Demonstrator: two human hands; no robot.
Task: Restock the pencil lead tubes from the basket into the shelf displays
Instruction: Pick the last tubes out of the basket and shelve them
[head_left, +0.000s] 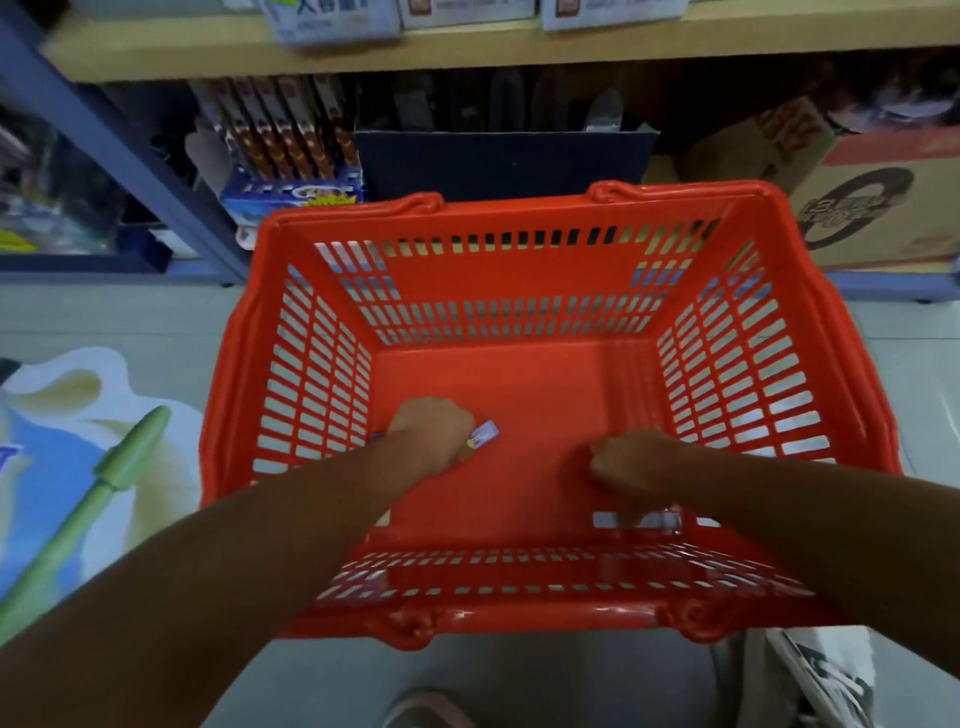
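Observation:
A red plastic basket stands on the floor in front of the shelf. Both my hands reach down inside it. My left hand is closed around pencil lead tubes, whose blue-and-white ends stick out to the right of the fist. My right hand is curled low near the basket's front wall, fingers closed over something I cannot make out. More lead tubes lie blurred on the basket floor just under that hand. The rest of the basket floor is bare red plastic.
A wooden shelf board runs across the top with boxed goods on it. Below it stand packs in a blue display box, a dark box and a cardboard carton. A floor sticker with a green pen lies left.

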